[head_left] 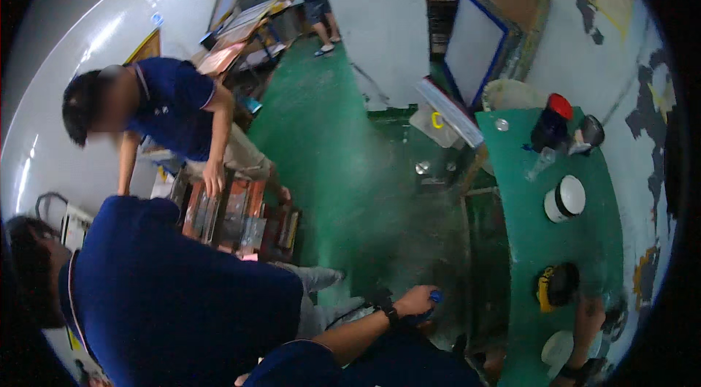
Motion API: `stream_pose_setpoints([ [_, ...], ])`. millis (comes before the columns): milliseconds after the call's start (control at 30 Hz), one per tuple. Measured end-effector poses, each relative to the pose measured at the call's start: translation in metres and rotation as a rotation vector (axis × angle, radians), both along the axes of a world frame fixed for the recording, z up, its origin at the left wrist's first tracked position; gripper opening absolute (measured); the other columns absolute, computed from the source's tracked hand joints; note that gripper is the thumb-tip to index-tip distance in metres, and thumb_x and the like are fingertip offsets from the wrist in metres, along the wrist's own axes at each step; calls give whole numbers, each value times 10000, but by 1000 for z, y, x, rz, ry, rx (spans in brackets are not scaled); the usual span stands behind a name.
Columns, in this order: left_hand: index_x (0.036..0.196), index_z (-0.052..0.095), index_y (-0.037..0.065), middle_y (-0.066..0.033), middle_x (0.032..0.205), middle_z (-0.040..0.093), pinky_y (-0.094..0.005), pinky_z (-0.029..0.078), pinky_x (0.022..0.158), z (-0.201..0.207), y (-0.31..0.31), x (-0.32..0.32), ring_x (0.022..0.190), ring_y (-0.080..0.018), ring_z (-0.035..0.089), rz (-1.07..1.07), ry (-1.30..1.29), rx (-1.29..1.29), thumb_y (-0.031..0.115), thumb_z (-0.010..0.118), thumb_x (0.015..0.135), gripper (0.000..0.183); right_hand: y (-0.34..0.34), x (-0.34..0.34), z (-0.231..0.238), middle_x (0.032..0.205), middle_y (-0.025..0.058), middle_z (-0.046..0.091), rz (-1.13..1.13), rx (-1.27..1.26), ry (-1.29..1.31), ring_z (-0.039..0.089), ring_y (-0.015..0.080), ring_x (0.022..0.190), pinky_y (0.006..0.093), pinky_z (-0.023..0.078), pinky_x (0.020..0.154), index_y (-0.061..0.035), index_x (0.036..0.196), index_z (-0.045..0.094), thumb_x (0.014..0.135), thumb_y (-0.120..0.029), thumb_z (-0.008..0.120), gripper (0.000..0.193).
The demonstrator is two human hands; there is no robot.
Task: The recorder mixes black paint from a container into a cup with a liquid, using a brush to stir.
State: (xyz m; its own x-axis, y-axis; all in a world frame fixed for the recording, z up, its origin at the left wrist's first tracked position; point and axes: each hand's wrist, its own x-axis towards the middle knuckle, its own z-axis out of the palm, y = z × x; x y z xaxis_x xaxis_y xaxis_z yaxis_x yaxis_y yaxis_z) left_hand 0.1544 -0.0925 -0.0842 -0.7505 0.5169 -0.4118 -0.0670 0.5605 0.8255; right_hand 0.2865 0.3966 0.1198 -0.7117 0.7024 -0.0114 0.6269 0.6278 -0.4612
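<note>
The left hand [415, 301], at 5 o'clock from the middle of the view, has its fingers curled around a small blue thing [436, 296]; this is where the handled object is, in front of the body and above the green floor [314, 131]. I think this closed grip is chosen to keep it steady at the side of the desk [533, 241], but its full shape is hidden.

The right hand [590, 314], at 4 o'clock, is blurred over the near part of the desk; I cannot tell if its fingers are wide, narrow or holding something. It is near the yellow-and-black tub [556, 287] and a pale container [556, 348].

The white pot [564, 199] at 3 o'clock and the red-topped pot [553, 120] toward 2 o'clock stand along the same desk, probably to be in easy reach. The blue-framed panel [475, 47], between 1 and 2 o'clock, leans upright, perhaps to save floor space.

About writing: a small blue sign [157, 19] is on the wall at 10 o'clock, too small to read. I can read no brand or label on the pots.
</note>
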Motion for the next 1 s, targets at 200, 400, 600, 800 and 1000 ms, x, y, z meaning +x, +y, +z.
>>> stream_pose_setpoints([
  [200, 1236, 695, 47, -219, 1054, 749, -463, 557, 864, -10, -23, 36, 997, -388, 727, 63, -47, -4, 173, 675, 916, 344, 6, -20, -7, 927, 160, 724, 142, 91, 85, 667, 252, 819, 398, 527, 749, 14, 1133, 707, 906, -213, 744, 323],
  [400, 1232, 703, 50, -201, 1031, 757, -449, 563, 842, -29, -43, 50, 947, -342, 736, 104, -104, 64, 170, 671, 910, 346, 19, -14, -32, 969, 156, 717, 66, -5, 131, 657, 336, 885, 466, 520, 811, -79, 1155, 703, 873, -233, 771, 329],
  [600, 1186, 737, 44, -116, 901, 755, -365, 563, 703, 7, -56, 25, 736, -206, 697, 123, -213, -49, 142, 721, 870, 331, 18, 10, -35, 834, 87, 676, 206, 284, -3, 612, 271, 782, 430, 473, 722, -111, 975, 706, 886, -272, 740, 187],
  [800, 1093, 727, -5, -94, 834, 723, -342, 558, 649, -2, -54, 14, 708, -170, 689, 152, -233, 104, 39, 701, 837, 261, -52, -25, 44, 770, 50, 708, -159, -235, 377, 632, 138, 684, 326, 505, 641, -3, 954, 737, 921, -230, 720, 230],
  [1000, 1080, 733, 16, -39, 784, 687, -303, 532, 619, -2, -45, 15, 669, -136, 660, 183, -282, 103, 7, 679, 855, 231, -52, -23, 47, 856, 167, 740, 149, -6, 283, 729, 271, 779, 385, 569, 749, -33, 1076, 739, 895, -212, 780, 259],
])
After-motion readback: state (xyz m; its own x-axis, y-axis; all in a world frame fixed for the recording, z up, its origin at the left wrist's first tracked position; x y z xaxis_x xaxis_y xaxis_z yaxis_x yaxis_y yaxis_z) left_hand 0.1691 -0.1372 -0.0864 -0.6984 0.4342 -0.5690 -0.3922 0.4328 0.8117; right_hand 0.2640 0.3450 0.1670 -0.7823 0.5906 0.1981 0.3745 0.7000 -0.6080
